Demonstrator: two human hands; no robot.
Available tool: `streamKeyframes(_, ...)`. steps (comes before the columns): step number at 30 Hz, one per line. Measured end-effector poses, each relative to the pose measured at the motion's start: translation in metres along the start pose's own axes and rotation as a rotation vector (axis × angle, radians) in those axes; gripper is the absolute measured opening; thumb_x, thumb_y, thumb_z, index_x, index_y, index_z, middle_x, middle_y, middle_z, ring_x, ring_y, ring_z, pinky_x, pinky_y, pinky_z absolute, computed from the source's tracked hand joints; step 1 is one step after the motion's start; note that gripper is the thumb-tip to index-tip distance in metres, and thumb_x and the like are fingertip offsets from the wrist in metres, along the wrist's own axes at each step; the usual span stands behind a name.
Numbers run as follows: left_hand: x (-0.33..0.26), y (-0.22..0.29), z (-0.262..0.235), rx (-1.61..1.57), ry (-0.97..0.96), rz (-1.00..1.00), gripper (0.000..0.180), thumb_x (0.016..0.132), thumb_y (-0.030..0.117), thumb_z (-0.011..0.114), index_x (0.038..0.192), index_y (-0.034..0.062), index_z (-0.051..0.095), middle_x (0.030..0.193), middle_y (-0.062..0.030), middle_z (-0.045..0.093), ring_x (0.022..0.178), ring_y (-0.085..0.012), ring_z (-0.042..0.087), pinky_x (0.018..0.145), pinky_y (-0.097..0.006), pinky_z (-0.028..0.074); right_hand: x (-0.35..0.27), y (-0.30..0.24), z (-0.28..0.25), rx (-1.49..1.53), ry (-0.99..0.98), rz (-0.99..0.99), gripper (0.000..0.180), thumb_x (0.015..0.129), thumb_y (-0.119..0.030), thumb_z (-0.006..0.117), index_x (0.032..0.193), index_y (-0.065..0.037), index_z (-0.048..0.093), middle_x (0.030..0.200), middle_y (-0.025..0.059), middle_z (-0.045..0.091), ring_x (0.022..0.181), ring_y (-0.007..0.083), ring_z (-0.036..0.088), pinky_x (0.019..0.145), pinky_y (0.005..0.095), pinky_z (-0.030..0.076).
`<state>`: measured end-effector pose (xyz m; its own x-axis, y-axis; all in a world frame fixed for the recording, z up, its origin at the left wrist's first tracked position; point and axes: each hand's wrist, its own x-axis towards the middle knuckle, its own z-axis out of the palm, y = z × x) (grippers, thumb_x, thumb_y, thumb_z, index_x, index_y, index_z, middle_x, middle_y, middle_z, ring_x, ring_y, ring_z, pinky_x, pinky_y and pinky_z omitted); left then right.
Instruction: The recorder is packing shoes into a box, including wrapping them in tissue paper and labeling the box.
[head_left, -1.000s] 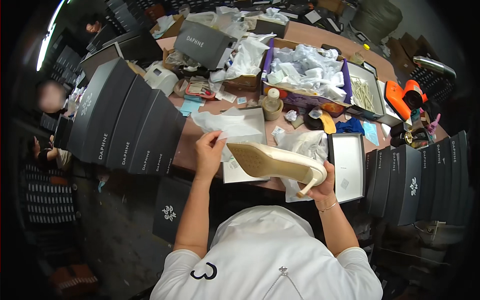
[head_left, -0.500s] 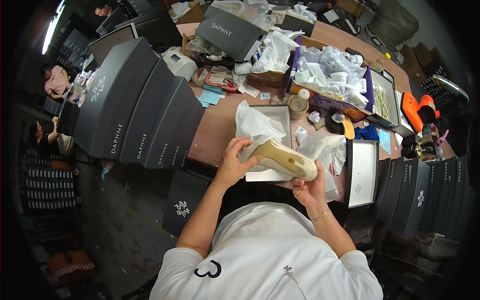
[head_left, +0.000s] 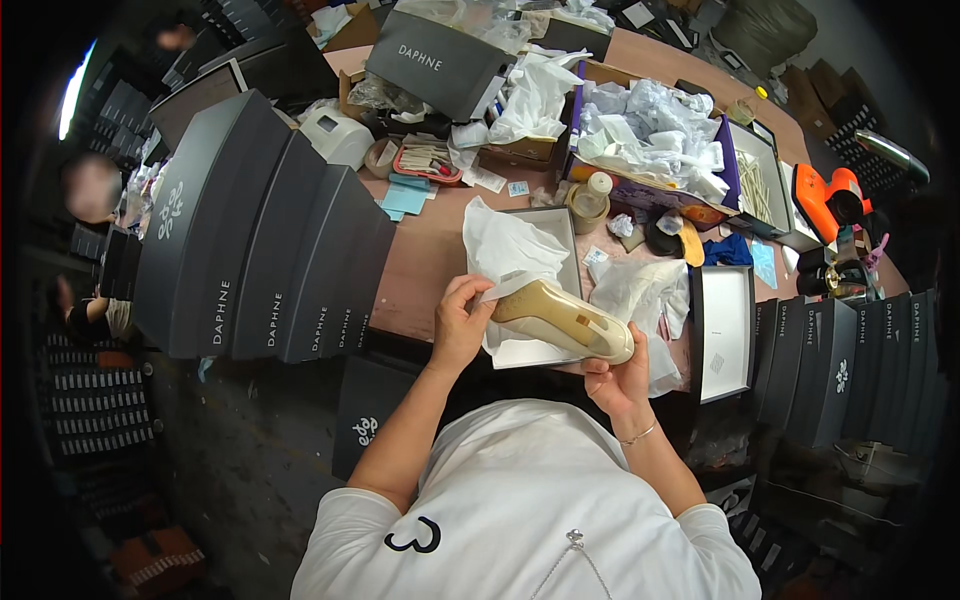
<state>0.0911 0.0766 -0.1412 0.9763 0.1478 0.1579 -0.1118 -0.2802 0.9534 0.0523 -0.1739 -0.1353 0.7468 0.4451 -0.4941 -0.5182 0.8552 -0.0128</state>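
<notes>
A pale beige and tan shoe (head_left: 560,318) is held at a slant above an open shoebox (head_left: 510,352), its broad tan face turned upward. My right hand (head_left: 618,372) grips its right end, thumb along the side and fingers beneath. My left hand (head_left: 462,318) is closed, pinching the edge of white tissue paper (head_left: 513,248) beside the shoe's left end. That paper spreads over the box and partly hides its inside. More crumpled tissue (head_left: 645,300) lies to the right of the box.
Dark shoeboxes (head_left: 235,240) stand stacked at the left, with more (head_left: 815,370) at the right. An upright box lid (head_left: 724,330) is near my right hand. Behind are a bottle (head_left: 590,197), a carton of crumpled paper (head_left: 650,135) and an orange tool (head_left: 825,200).
My left hand has shifted off the shoe's left end to the tissue edge, slightly left. The right hand keeps its grip on the shoe. The view has turned slightly.
</notes>
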Motion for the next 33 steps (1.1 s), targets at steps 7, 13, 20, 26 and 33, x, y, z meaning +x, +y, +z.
streamKeyframes(7, 0.012, 0.043, -0.012, 0.191, 0.073, 0.110, 0.022, 0.082, 0.000, 0.065, 0.104, 0.0008, 0.070, 0.086, -0.0086, 0.058, 0.069, -0.0191, 0.058, 0.064, -0.029, 0.048, 0.001, -0.006, 0.004, -0.047, -0.128, 0.101, 0.055, 0.090, -0.053, 0.050, 0.118, -0.007, 0.060, 0.103, 0.0116, 0.065, 0.056, 0.0156, 0.052, 0.041, 0.0189, 0.043)
streamKeyframes(13, 0.001, 0.069, -0.009, 0.163, -0.052, 0.225, 0.025, 0.081, -0.001, 0.065, 0.106, 0.0004, 0.068, 0.078, -0.0089, 0.057, 0.064, -0.0182, 0.056, 0.059, -0.029, 0.046, 0.001, -0.011, 0.007, -0.160, -0.247, 0.124, 0.058, 0.090, -0.053, 0.052, 0.124, -0.005, 0.055, 0.103, 0.0120, 0.063, 0.067, 0.0194, 0.055, 0.055, 0.0257, 0.048)
streamKeyframes(20, -0.014, 0.113, 0.023, 0.179, -0.226, 0.752, 0.043, 0.064, -0.001, 0.073, 0.106, 0.0035, 0.069, 0.076, -0.0046, 0.056, 0.062, -0.0202, 0.054, 0.054, -0.031, 0.046, 0.001, 0.019, 0.064, -0.487, -0.145, -0.149, 0.062, 0.089, -0.033, 0.064, 0.140, -0.008, 0.038, 0.134, 0.0118, 0.050, 0.120, 0.0254, 0.052, 0.099, 0.0398, 0.044)
streamKeyframes(26, -0.049, 0.097, 0.044, 0.151, -0.360, 0.629, 0.048, 0.065, -0.005, 0.069, 0.112, 0.0034, 0.067, 0.073, -0.0063, 0.053, 0.060, -0.0215, 0.053, 0.052, -0.033, 0.046, 0.035, -0.009, 0.003, -0.908, -0.227, -0.230, 0.048, 0.094, -0.018, 0.056, 0.137, -0.003, 0.042, 0.138, 0.0128, 0.047, 0.126, 0.0237, 0.048, 0.105, 0.0377, 0.041)
streamKeyframes(33, -0.048, 0.090, 0.049, 0.029, -0.373, 0.471, 0.038, 0.078, -0.002, 0.065, 0.115, 0.0034, 0.064, 0.074, -0.0092, 0.056, 0.063, -0.0249, 0.058, 0.057, -0.031, 0.048, 0.024, 0.021, 0.020, -1.548, -0.299, -0.400, 0.039, 0.095, -0.016, 0.052, 0.131, -0.002, 0.049, 0.136, 0.0159, 0.048, 0.129, 0.0269, 0.043, 0.108, 0.0392, 0.035)
